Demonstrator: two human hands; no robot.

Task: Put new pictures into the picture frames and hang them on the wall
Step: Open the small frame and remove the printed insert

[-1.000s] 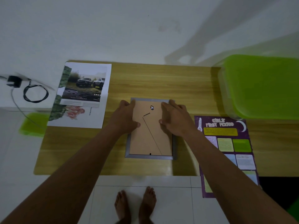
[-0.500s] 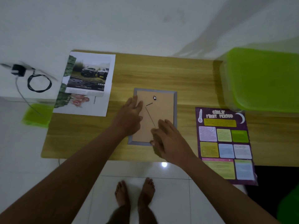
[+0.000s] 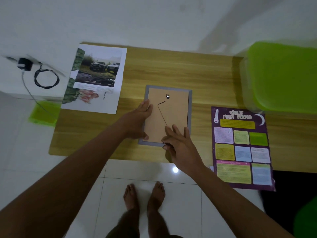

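Against a white wall, on the wooden table (image 3: 214,74), the picture frame (image 3: 189,107) was laid face down, pinned under the flat, closed-fingered left hand (image 3: 137,122), apparently so a backing tab could be worked beneath the spread right hand (image 3: 180,145).

Dim, greenish indoor light. Glare spot on floor (image 3: 175,169). Soft shadows on wall (image 3: 154,19). Cable (image 3: 46,79) and edges blurred; wide-angle bending at borders.
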